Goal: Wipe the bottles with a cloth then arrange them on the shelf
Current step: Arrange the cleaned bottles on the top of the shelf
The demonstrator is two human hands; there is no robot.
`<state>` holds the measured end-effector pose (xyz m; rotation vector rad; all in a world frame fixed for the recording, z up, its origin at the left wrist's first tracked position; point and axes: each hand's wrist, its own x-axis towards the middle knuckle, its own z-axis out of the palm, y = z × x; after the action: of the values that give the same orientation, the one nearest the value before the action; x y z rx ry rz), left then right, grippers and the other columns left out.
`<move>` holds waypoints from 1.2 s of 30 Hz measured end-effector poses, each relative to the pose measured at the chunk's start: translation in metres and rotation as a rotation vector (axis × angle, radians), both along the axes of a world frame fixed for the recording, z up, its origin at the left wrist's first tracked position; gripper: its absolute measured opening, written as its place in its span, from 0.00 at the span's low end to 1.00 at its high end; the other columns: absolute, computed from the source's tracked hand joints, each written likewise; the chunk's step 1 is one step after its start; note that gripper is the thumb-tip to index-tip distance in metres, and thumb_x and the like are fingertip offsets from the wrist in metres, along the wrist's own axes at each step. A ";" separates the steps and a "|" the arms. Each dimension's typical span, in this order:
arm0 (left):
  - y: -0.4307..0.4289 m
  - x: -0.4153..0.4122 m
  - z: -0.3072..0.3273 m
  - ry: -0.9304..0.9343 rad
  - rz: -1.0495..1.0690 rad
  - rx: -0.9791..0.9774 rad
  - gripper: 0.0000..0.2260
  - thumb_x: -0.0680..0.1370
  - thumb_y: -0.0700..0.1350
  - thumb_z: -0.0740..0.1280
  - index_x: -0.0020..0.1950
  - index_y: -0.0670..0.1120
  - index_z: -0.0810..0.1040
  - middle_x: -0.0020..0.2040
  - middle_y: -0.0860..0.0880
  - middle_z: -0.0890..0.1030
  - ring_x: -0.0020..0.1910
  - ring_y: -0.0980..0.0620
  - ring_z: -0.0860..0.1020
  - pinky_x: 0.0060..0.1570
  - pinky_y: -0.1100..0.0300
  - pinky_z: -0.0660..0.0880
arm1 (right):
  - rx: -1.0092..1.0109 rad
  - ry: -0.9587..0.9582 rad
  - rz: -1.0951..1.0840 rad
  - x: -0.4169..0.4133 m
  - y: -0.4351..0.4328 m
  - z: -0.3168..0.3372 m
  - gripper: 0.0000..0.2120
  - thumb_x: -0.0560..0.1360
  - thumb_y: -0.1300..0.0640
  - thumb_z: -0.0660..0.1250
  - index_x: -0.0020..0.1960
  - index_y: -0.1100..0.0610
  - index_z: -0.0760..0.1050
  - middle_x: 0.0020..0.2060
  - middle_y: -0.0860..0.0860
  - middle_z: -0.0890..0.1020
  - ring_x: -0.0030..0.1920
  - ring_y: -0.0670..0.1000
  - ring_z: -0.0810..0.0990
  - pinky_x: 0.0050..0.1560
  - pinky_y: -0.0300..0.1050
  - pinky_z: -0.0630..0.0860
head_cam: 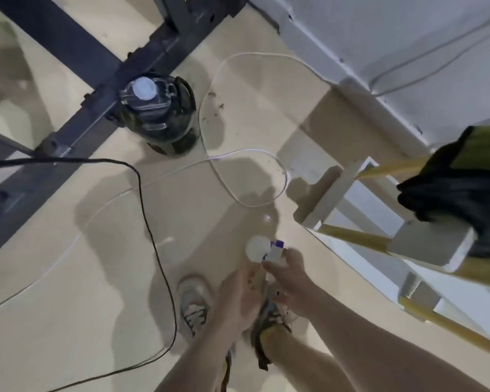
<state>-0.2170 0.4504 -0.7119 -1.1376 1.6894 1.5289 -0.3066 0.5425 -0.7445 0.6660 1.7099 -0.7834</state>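
Evidently early on, the right hand (pixel 290 278) grips a small white bottle (pixel 256 248) just beside the shelf (pixel 327 193), the left hand (pixel 238 295) lies open beside it, a dark cloth (pixel 447 193) hangs on the shelf, and no bottle shows there yet.

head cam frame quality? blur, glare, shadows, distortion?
Head view: dim and soft overall; left hand, right hand and spray bottle motion-smeared; small glare spot on the floor just beyond the bottle; overlapping soft shadows across the floor; wide-angle skews the dark frame beams and shelf edges; water jug reads sharpest.
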 end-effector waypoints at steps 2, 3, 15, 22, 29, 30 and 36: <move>0.004 -0.007 -0.016 -0.005 0.007 0.039 0.15 0.80 0.39 0.62 0.66 0.52 0.73 0.53 0.55 0.78 0.53 0.56 0.77 0.55 0.66 0.74 | 0.002 0.023 -0.089 0.008 -0.007 -0.029 0.16 0.78 0.51 0.68 0.63 0.54 0.72 0.50 0.55 0.82 0.49 0.59 0.82 0.39 0.49 0.79; 0.005 -0.011 -0.016 -0.012 0.051 0.028 0.16 0.80 0.38 0.62 0.67 0.49 0.73 0.55 0.53 0.78 0.55 0.55 0.78 0.56 0.63 0.74 | 0.020 0.085 -0.096 0.011 -0.011 -0.033 0.14 0.78 0.51 0.67 0.62 0.53 0.73 0.47 0.55 0.83 0.48 0.59 0.83 0.43 0.53 0.80; -0.060 -0.041 0.272 0.513 -0.258 -0.561 0.20 0.71 0.54 0.62 0.60 0.49 0.79 0.62 0.49 0.79 0.64 0.47 0.74 0.61 0.53 0.72 | -0.583 0.316 0.114 -0.019 -0.030 0.396 0.12 0.72 0.47 0.67 0.53 0.47 0.78 0.38 0.41 0.79 0.39 0.45 0.77 0.43 0.38 0.74; -0.045 -0.092 0.504 0.611 -0.215 -0.344 0.20 0.68 0.57 0.63 0.56 0.51 0.77 0.52 0.53 0.77 0.58 0.42 0.77 0.56 0.54 0.74 | -0.721 0.660 -0.143 -0.001 0.011 0.568 0.29 0.76 0.54 0.71 0.71 0.37 0.65 0.39 0.38 0.80 0.47 0.43 0.79 0.51 0.36 0.73; 0.036 -0.112 0.622 0.746 -0.457 -0.333 0.25 0.62 0.62 0.75 0.53 0.51 0.77 0.42 0.56 0.81 0.45 0.52 0.81 0.46 0.58 0.78 | -0.450 0.978 -0.046 0.000 0.097 0.666 0.31 0.74 0.49 0.72 0.73 0.34 0.63 0.55 0.36 0.70 0.62 0.37 0.72 0.60 0.41 0.75; 0.051 -0.113 0.635 0.743 -0.398 -0.234 0.28 0.58 0.66 0.73 0.51 0.52 0.78 0.43 0.55 0.83 0.45 0.51 0.82 0.48 0.53 0.79 | -0.471 0.938 -0.042 -0.005 0.116 0.673 0.34 0.75 0.49 0.73 0.74 0.34 0.60 0.60 0.36 0.68 0.65 0.33 0.69 0.62 0.39 0.74; 0.162 -0.133 0.667 0.889 -0.365 -0.106 0.15 0.65 0.55 0.73 0.45 0.48 0.78 0.37 0.56 0.83 0.37 0.64 0.79 0.36 0.75 0.71 | -0.391 0.980 0.048 -0.029 0.236 0.687 0.34 0.71 0.48 0.76 0.74 0.39 0.66 0.66 0.40 0.74 0.64 0.35 0.72 0.58 0.36 0.75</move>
<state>-0.3496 0.6127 -0.0446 -0.1101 2.3835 1.8291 -0.3355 0.7783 -0.0575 -0.0834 2.3032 -1.5101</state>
